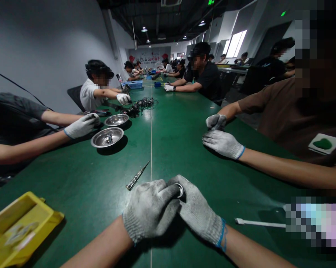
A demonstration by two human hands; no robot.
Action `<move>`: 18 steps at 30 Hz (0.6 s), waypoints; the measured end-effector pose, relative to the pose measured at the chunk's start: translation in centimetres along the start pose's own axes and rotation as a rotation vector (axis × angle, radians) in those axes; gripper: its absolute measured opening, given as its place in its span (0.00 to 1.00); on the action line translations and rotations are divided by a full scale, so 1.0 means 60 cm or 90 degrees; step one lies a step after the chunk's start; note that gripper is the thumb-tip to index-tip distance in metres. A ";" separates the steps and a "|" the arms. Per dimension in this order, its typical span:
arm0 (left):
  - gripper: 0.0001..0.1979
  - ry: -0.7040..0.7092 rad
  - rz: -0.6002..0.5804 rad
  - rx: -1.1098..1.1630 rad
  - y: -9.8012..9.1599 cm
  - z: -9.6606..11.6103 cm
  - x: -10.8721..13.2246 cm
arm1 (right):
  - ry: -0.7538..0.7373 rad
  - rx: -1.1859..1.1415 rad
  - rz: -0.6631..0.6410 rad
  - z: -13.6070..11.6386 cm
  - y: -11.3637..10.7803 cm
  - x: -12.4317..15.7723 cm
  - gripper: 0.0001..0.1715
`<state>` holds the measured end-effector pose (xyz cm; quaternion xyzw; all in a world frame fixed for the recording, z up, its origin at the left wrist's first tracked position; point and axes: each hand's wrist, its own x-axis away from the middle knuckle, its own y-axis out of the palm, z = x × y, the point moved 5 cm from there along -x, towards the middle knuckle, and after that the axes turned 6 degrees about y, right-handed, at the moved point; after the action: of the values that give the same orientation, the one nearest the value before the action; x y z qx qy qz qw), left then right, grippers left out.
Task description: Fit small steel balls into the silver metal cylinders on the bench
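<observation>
My left hand (151,210) and my right hand (197,208), both in grey-white knit gloves, meet at the near middle of the green table. Between their fingers is a small silvery ring-shaped part (180,190), with only its curved rim showing. The left fingers press toward the ring from the left, while the right hand wraps round its other side. Just beyond my left hand, a screwdriver with a clear handle (133,181) lies on the table, its tip pointing away to the right.
At the near left is a yellow bin (49,216) with small parts. Two metal bowls (97,140) (108,121) stand farther off. Gloved hands of other people flank the green table (173,141). A white cable (262,223) lies right; tangled black cables (141,106) lie beyond.
</observation>
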<state>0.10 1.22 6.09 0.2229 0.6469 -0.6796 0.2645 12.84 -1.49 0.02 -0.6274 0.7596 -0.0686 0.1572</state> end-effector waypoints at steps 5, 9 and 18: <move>0.10 -0.014 0.008 0.011 0.002 0.000 0.002 | -0.019 0.000 -0.003 -0.003 0.001 0.001 0.12; 0.10 -0.025 0.003 0.079 0.003 -0.003 0.002 | -0.035 0.012 -0.002 -0.006 0.002 0.002 0.13; 0.08 -0.011 -0.005 0.102 0.002 -0.003 -0.003 | -0.043 0.026 -0.012 -0.012 0.005 0.002 0.11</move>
<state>0.32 1.41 6.07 0.2349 0.5892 -0.7319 0.2488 12.29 -1.59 0.56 -0.6334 0.7462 -0.0645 0.1945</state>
